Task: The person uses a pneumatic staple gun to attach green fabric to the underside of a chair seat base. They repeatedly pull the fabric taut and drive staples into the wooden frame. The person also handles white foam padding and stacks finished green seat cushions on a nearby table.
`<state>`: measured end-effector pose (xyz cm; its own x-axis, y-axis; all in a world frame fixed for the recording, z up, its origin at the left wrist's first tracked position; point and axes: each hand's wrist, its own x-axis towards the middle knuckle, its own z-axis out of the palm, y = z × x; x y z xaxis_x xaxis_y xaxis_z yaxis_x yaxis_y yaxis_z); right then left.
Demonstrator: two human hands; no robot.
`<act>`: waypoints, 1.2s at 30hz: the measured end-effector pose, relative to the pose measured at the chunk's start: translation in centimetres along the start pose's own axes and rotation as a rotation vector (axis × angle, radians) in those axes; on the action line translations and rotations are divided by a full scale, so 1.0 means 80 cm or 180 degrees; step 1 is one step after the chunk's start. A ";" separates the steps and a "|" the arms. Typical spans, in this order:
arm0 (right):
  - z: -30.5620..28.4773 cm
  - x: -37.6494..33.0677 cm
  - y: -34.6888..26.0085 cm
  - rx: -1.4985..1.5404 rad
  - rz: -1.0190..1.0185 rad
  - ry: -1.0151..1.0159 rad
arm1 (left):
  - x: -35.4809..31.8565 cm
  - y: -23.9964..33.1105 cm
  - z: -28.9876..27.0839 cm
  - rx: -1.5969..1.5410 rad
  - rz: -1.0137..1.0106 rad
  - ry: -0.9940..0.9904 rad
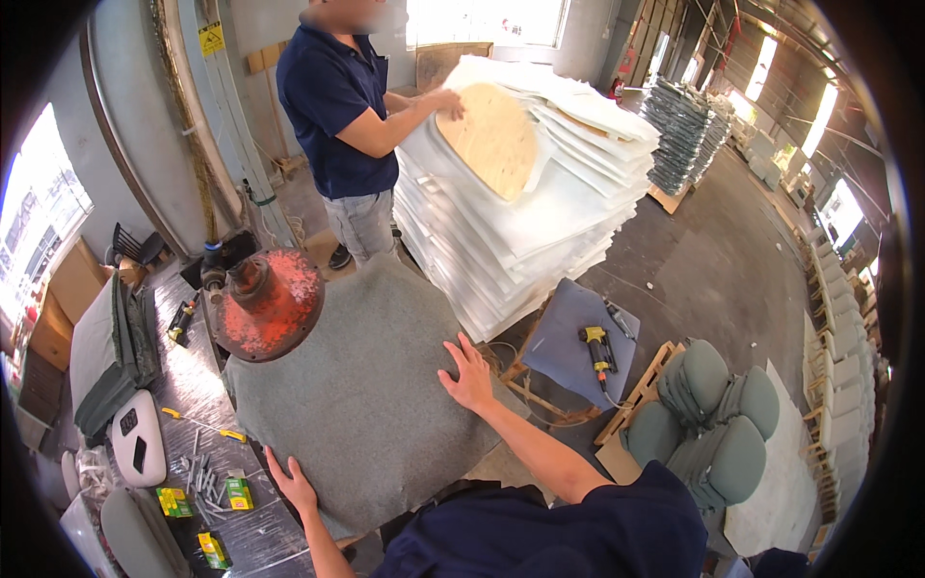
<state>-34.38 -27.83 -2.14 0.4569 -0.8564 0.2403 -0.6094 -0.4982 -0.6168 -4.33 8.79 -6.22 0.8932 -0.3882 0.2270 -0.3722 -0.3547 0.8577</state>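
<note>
A grey fabric sheet is spread out in front of me, its edges hanging down. On its near left edge rests my left hand, fingers stretched apart. My right hand lies on the right side of the cloth, also with spread fingers. Neither hand grips anything. Over the far left corner of the fabric hangs a red, worn, bell-shaped metal press head. What lies under the cloth is hidden.
Left, a film-covered table holds staple boxes, a screwdriver and loose staple strips. Ahead, a person handles a plywood panel on stacked white foam sheets. Right are a staple gun on a blue-topped stool and piled grey seat pads.
</note>
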 end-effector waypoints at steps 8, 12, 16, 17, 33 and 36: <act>0.002 0.001 0.002 0.0084 -0.0011 0.0009 | -0.002 0.002 -0.002 -0.0064 0.0039 -0.0024; 0.000 0.001 0.001 0.0101 0.0007 -0.0026 | -0.003 0.009 -0.001 -0.0033 0.0001 -0.0004; -0.001 0.001 0.000 0.0082 0.0015 -0.0041 | -0.002 0.008 -0.002 0.0028 0.0008 0.0000; -0.001 0.001 -0.001 0.0076 0.0013 -0.0040 | -0.002 0.007 -0.003 0.0050 0.0016 0.0012; 0.000 0.009 0.057 0.1685 0.0381 0.0239 | -0.010 0.058 0.000 0.2381 -0.0357 -0.0143; -0.039 0.018 0.117 0.3186 0.1367 0.0464 | -0.011 0.074 -0.023 0.1897 0.0813 0.0316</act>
<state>-41.44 -34.17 -5.18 0.2115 -0.9728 -0.0942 0.1322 0.1240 -0.9834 -6.86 8.64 -0.52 0.7666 -0.4525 0.4556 -0.6263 -0.6834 0.3752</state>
